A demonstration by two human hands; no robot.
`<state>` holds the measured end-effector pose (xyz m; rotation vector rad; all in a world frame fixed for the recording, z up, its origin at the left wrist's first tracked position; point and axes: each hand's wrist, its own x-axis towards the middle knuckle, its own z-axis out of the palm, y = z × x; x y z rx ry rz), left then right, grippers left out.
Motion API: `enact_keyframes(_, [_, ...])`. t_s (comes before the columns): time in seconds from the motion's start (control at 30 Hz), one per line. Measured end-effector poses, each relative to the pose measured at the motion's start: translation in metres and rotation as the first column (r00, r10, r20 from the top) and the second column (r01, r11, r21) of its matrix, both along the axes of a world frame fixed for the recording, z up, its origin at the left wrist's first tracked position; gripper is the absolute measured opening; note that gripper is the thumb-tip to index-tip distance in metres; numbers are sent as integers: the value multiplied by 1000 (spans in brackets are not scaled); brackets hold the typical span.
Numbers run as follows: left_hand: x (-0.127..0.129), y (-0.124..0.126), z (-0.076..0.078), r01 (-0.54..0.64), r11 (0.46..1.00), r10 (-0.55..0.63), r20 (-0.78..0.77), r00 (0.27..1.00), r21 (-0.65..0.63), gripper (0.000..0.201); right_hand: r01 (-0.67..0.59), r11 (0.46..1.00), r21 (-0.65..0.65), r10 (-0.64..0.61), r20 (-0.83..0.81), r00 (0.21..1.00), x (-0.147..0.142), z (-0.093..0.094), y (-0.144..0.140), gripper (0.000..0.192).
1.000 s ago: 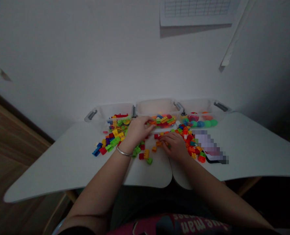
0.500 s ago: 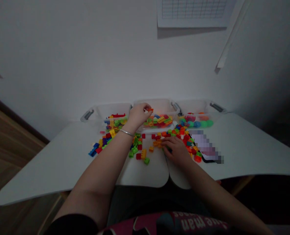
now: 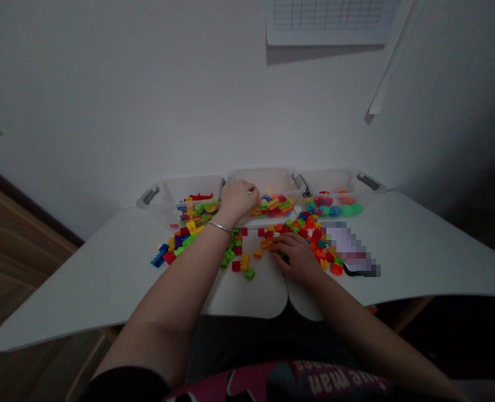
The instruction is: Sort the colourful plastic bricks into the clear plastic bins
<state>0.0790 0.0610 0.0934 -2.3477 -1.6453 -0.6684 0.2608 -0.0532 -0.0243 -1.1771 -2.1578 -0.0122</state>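
Fig.: Left hand [image 3: 238, 199] sits curled over the near rim of the middle bin [image 3: 268, 181], fingers bent inward; whether it grips a brick can't be told. Right hand [image 3: 294, 252] lies palm-down on the table [image 3: 105, 273] in front of that bin, fingers loosely spread on the loose bricks [image 3: 272, 237]; no held piece visible. More bricks inside the middle bin and the bin to its left [image 3: 184, 192]; balls [image 3: 339, 210] in the bin to its right.
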Motion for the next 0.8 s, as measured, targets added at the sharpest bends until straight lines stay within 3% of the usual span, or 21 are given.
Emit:
enact_keyframes(0.13, [2,-3,-1,-31,999,33,-111,993,15,49,-1,1000,-1,1,2,1000,0,1,0,15])
enact_keyframes(0.3, [-6,0,-3,98,995,-100,65,993,38,36,1,1000,-1,-1,-5,1000,0,1,1,16])
enact_keyframes(0.4, [-14,-3,-2,181,975,-200,152,968,131,30,7,1000,0,-7,-16,1000,-1,1,1,17])
enact_keyframes(0.57, [-22,-30,5,147,950,-189,133,973,274,24,5,1000,6,-4,-13,1000,-1,-1,1,18])
enact_keyframes(0.67, [-22,-51,5,109,969,-126,64,990,224,22,0,1000,16,1,-5,1000,-1,-3,1,19])
enact_keyframes(0.8, [-23,-68,-9,41,999,-38,-146,989,13,24,4,1000,6,-5,14,1000,-2,-3,1,20])
